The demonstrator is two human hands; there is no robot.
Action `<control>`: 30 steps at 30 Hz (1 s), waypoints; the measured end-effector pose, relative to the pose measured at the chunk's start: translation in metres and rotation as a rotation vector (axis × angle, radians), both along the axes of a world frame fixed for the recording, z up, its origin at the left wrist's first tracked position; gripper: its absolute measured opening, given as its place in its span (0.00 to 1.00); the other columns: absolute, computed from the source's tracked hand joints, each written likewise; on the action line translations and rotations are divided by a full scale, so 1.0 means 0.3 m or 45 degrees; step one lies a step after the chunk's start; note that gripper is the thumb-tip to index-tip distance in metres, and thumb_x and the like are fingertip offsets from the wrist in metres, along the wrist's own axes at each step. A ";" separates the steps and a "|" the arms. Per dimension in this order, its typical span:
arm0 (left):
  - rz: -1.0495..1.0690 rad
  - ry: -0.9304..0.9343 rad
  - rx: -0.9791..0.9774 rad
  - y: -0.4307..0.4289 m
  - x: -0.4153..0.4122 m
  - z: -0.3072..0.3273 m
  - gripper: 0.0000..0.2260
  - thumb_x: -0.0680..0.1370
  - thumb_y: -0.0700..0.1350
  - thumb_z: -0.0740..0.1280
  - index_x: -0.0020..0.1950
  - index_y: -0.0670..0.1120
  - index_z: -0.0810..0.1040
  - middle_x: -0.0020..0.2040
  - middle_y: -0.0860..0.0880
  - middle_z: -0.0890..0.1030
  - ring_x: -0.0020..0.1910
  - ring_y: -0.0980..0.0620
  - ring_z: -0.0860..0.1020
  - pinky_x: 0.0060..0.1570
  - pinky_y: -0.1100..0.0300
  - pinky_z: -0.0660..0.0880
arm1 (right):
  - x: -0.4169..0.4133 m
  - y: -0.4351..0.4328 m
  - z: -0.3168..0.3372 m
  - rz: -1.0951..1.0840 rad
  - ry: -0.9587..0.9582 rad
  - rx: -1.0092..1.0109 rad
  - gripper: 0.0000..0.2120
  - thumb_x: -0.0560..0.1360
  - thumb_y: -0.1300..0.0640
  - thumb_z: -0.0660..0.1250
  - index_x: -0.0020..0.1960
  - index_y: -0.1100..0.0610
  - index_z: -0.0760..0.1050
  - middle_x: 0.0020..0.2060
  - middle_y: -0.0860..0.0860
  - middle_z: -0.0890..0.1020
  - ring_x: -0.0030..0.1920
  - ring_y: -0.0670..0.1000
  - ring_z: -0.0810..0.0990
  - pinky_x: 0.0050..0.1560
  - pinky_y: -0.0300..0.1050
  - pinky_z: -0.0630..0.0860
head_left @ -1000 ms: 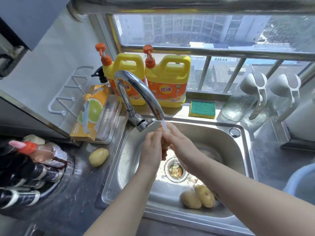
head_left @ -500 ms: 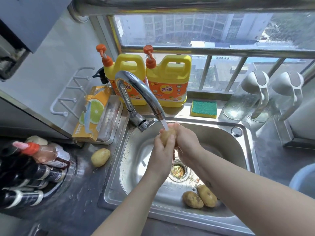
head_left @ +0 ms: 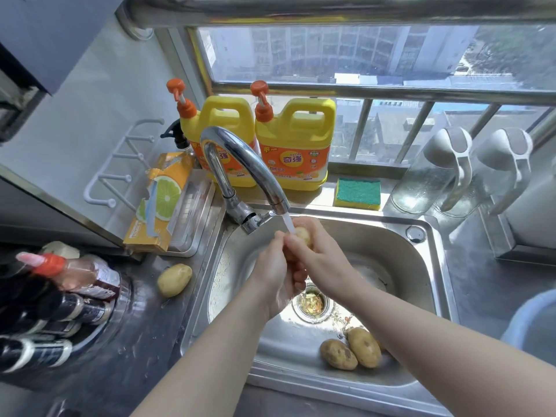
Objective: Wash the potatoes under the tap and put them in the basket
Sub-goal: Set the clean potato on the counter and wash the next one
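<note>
A potato (head_left: pixel 302 234) sits between both hands under the running chrome tap (head_left: pixel 240 164), mostly hidden by fingers. My left hand (head_left: pixel 275 276) wraps it from the left and below. My right hand (head_left: pixel 320 257) cups it from the right. Water from the spout lands on its top. Two brown potatoes (head_left: pixel 350 352) lie side by side in the steel sink (head_left: pixel 421 266) near its front edge. A paler potato (head_left: pixel 174 279) rests on the counter left of the sink. A pale blue basket rim (head_left: pixel 532 323) shows at the right edge.
Two yellow detergent jugs (head_left: pixel 294 149) and a green sponge (head_left: pixel 358 192) stand behind the sink. A lemon-print box (head_left: pixel 159 206) lies in a tray at left. Dark bottles (head_left: pixel 54 314) crowd the left counter. Two glass pitchers (head_left: pixel 445 173) stand at right.
Both hands have kept turning and rubbing the potato under the stream; the fingers have shifted around it. The other potatoes have not moved.
</note>
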State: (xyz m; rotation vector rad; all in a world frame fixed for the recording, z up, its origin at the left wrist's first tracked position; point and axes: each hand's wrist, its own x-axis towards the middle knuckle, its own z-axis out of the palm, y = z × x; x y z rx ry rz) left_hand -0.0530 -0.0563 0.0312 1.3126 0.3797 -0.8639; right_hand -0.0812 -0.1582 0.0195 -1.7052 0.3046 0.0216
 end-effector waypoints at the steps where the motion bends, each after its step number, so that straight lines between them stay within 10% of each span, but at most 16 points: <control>1: -0.014 0.005 -0.006 0.001 -0.008 -0.004 0.25 0.85 0.59 0.46 0.50 0.44 0.75 0.32 0.48 0.67 0.24 0.55 0.64 0.23 0.63 0.63 | 0.004 0.002 0.002 -0.025 0.011 -0.010 0.02 0.83 0.53 0.64 0.53 0.50 0.74 0.47 0.51 0.79 0.43 0.46 0.77 0.39 0.33 0.73; 5: -0.003 0.011 -0.017 0.004 -0.028 0.008 0.25 0.85 0.59 0.47 0.49 0.44 0.76 0.31 0.49 0.67 0.27 0.54 0.63 0.26 0.63 0.61 | 0.022 -0.007 0.014 -0.023 0.053 0.097 0.14 0.85 0.57 0.56 0.49 0.61 0.76 0.40 0.53 0.76 0.35 0.44 0.73 0.33 0.37 0.72; 9: 0.053 0.024 -0.006 0.015 0.000 0.007 0.25 0.86 0.58 0.46 0.57 0.43 0.77 0.34 0.47 0.69 0.26 0.55 0.65 0.25 0.63 0.64 | 0.002 -0.005 0.001 0.220 -0.011 0.070 0.16 0.81 0.47 0.64 0.66 0.49 0.70 0.55 0.54 0.78 0.49 0.46 0.77 0.47 0.40 0.75; 14: 0.026 -0.018 0.002 0.004 -0.018 0.018 0.25 0.86 0.58 0.47 0.49 0.44 0.77 0.31 0.49 0.68 0.25 0.55 0.64 0.25 0.63 0.63 | 0.023 0.009 -0.009 0.059 -0.096 0.038 0.09 0.84 0.54 0.61 0.49 0.60 0.73 0.40 0.52 0.76 0.39 0.47 0.73 0.39 0.47 0.73; 20: 0.050 -0.048 0.019 -0.001 -0.035 0.034 0.23 0.85 0.58 0.51 0.47 0.43 0.75 0.31 0.48 0.65 0.26 0.55 0.63 0.24 0.64 0.61 | 0.053 -0.019 -0.018 -0.071 0.085 0.236 0.13 0.83 0.57 0.59 0.52 0.62 0.80 0.42 0.55 0.81 0.42 0.52 0.77 0.39 0.46 0.73; 30: -0.045 0.194 -0.028 0.052 0.019 0.050 0.25 0.85 0.60 0.48 0.38 0.47 0.71 0.27 0.51 0.66 0.22 0.55 0.63 0.22 0.66 0.60 | 0.009 -0.070 0.021 0.426 -0.040 -0.021 0.17 0.78 0.56 0.71 0.64 0.46 0.72 0.49 0.45 0.81 0.45 0.37 0.79 0.49 0.33 0.75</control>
